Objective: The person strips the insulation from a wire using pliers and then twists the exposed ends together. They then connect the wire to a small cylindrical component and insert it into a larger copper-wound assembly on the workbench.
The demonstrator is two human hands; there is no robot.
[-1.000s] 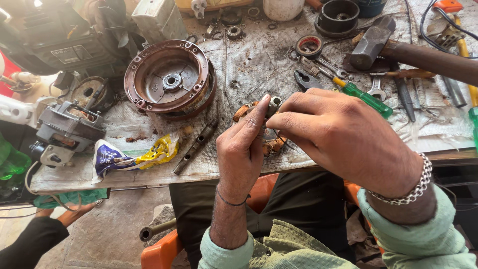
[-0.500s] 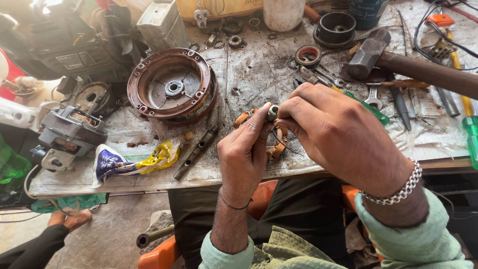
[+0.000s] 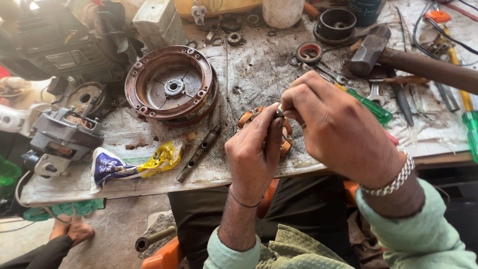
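Both hands had shifted rightward and slightly up in frame since the earlier pictures, the pinched part carried with them, now above the copper winding rather than left of it.

Head view. Left hand [image 3: 254,152] at centre frame, fingers curled, thumb and fingertips closed on a small metal part [image 3: 280,110]. Right hand [image 3: 338,132] right of centre, fingers closed on the same part from the other side; a chain bracelet [image 3: 393,180] on that wrist. Part mostly hidden between the fingertips, its shape not clear. Copper winding [image 3: 247,117] lay on the bench [image 3: 249,69] just beneath the hands, partly covered by them.

Rusty round housing [image 3: 172,84] sat upper left of centre, open side up. Dark shaft [image 3: 199,153] lay diagonally below it, near a crumpled yellow and blue wrapper [image 3: 134,164]. Grey motor body [image 3: 62,137] at the left edge. Hammer [image 3: 398,57] at upper right, head toward centre; green-handled screwdriver [image 3: 371,105] just below it, its handle running behind the right hand. Small red-rimmed ring [image 3: 308,52] near the hammer head. Another person's foot [image 3: 69,230] on the floor at lower left.
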